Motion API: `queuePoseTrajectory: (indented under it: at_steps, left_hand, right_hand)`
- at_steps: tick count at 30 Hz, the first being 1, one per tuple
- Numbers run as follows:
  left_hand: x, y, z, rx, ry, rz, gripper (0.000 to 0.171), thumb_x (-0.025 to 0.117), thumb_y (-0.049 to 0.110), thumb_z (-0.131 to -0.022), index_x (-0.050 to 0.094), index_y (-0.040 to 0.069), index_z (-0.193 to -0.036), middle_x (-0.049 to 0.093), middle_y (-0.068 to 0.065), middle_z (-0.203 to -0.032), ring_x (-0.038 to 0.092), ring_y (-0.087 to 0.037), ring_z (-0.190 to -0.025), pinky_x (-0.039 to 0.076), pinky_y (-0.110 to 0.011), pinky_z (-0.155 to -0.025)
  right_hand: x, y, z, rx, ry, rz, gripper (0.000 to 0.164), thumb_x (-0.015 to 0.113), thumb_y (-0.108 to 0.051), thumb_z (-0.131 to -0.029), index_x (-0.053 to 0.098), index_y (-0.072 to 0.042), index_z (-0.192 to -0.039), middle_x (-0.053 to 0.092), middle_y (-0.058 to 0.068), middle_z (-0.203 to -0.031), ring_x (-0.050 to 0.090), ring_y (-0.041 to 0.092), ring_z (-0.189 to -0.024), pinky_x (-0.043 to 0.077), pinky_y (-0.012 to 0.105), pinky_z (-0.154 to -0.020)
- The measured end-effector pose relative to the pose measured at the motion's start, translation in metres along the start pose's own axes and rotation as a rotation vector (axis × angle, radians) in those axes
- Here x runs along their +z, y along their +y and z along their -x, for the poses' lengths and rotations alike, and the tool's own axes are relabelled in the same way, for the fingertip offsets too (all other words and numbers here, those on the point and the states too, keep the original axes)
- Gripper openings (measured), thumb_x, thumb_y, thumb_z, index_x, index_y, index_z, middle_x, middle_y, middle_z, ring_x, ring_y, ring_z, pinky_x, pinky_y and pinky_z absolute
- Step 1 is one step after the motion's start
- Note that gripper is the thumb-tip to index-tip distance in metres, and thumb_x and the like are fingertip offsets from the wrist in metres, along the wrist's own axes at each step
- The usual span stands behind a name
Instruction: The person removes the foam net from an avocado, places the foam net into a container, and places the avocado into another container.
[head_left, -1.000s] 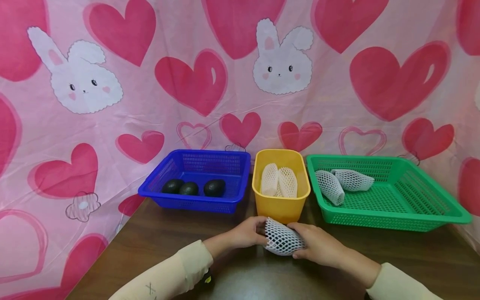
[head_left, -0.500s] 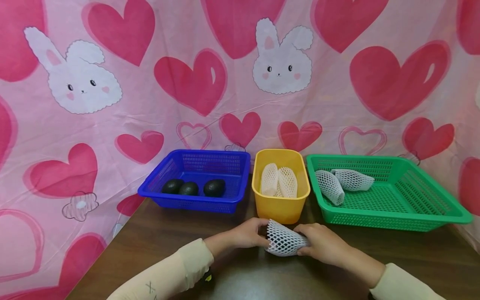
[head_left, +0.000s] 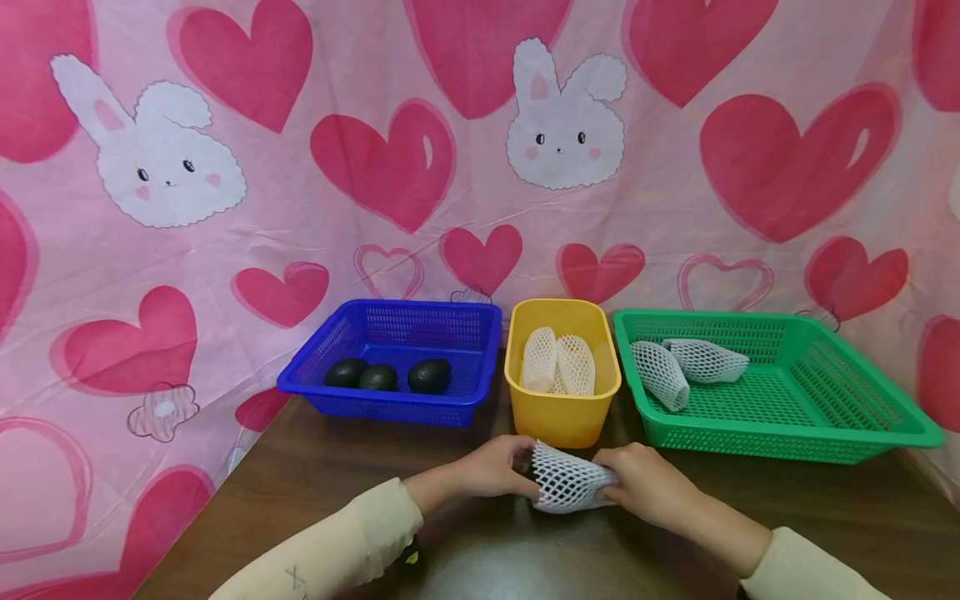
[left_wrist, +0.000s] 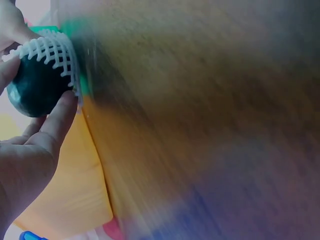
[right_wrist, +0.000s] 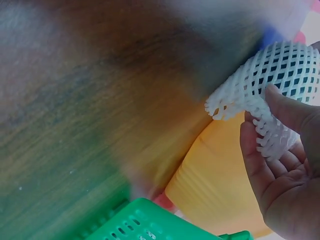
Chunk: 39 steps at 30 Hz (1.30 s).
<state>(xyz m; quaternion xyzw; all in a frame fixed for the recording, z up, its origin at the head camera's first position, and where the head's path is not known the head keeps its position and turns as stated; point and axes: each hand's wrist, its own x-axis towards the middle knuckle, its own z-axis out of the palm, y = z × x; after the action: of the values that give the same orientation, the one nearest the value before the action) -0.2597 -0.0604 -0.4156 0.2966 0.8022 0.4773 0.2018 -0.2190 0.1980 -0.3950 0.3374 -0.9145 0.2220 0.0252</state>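
Observation:
Over the front of the table, in the head view, a white foam net sleeve lies sideways between both hands. It covers most of a dark avocado, whose bare end sticks out of the sleeve's mouth in the left wrist view. My left hand grips the avocado at that end, fingertips right at the net's edge. Opposite it, my right hand pinches the slack end of the sleeve between thumb and fingers. In the right wrist view that loose end bunches over the fingers, with dark fruit showing through the mesh.
Behind the hands stands a yellow bin holding several foam net sleeves. To its left, a blue basket holds three avocados. A green basket at right holds two net-covered pieces. A patterned cloth hangs behind.
My right hand has shifted a little to the right, drawing the sleeve's end out with it. My left hand has stayed nearly in place on the avocado.

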Motion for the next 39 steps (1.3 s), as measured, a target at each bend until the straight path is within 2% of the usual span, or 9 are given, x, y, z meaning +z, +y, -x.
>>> queuePoseTrajectory:
  at_steps: [9,13,17,27,33,39]
  left_hand:
    - [-0.01,0.003,0.006,-0.014,0.02,-0.01,0.047,0.082,0.011,-0.076,0.061,0.002,-0.117,0.065,0.004,-0.105,0.061,-0.007,-0.098,0.047,-0.022,-0.088]
    - [-0.015,0.006,0.012,-0.013,0.012,0.029,0.045,0.08,0.01,-0.077,0.062,0.004,-0.118,0.065,0.004,-0.108,0.061,-0.009,-0.1,0.049,-0.023,-0.087]
    - [-0.019,0.007,0.017,0.002,0.012,0.07,0.044,0.079,0.008,-0.078,0.061,0.004,-0.117,0.065,0.003,-0.108,0.061,-0.01,-0.1,0.05,-0.024,-0.085]
    - [-0.031,0.007,0.027,-0.003,0.05,0.062,0.046,0.081,0.013,-0.078,0.061,0.006,-0.119,0.065,0.0,-0.108,0.062,-0.014,-0.1,0.052,-0.029,-0.086]
    - [-0.038,0.005,0.032,0.014,0.07,0.055,0.046,0.08,0.013,-0.078,0.061,0.004,-0.119,0.065,-0.002,-0.109,0.063,-0.015,-0.1,0.052,-0.029,-0.086]
    - [-0.042,0.005,0.038,0.001,0.088,0.071,0.046,0.08,0.011,-0.079,0.06,0.003,-0.12,0.065,-0.004,-0.111,0.063,-0.019,-0.103,0.053,-0.032,-0.084]
  right_hand:
    - [-0.011,-0.002,0.0,-0.001,0.02,0.033,0.019,0.083,-0.013,-0.075,0.067,-0.018,-0.084,0.064,-0.013,-0.078,0.056,0.001,-0.068,0.051,0.028,-0.06]
    - [-0.017,-0.002,0.002,0.019,0.018,0.06,0.019,0.083,-0.013,-0.075,0.067,-0.019,-0.083,0.063,-0.014,-0.078,0.056,0.001,-0.068,0.05,0.028,-0.06]
    - [-0.027,-0.002,0.005,0.056,0.028,0.108,0.021,0.084,-0.012,-0.073,0.067,-0.019,-0.082,0.063,-0.014,-0.077,0.056,0.002,-0.068,0.05,0.028,-0.06]
    - [-0.056,-0.009,0.01,0.112,0.071,0.205,0.023,0.085,-0.014,-0.072,0.066,-0.019,-0.083,0.062,-0.012,-0.077,0.056,0.006,-0.068,0.048,0.03,-0.059]
    - [-0.072,-0.01,0.014,0.145,0.068,0.181,0.021,0.084,-0.016,-0.073,0.067,-0.018,-0.084,0.063,-0.011,-0.077,0.052,0.005,-0.065,0.046,0.027,-0.056]
    - [-0.09,-0.017,0.015,0.178,0.082,0.083,0.018,0.082,-0.017,-0.076,0.067,-0.016,-0.085,0.062,-0.009,-0.076,0.049,0.007,-0.061,0.043,0.025,-0.051]
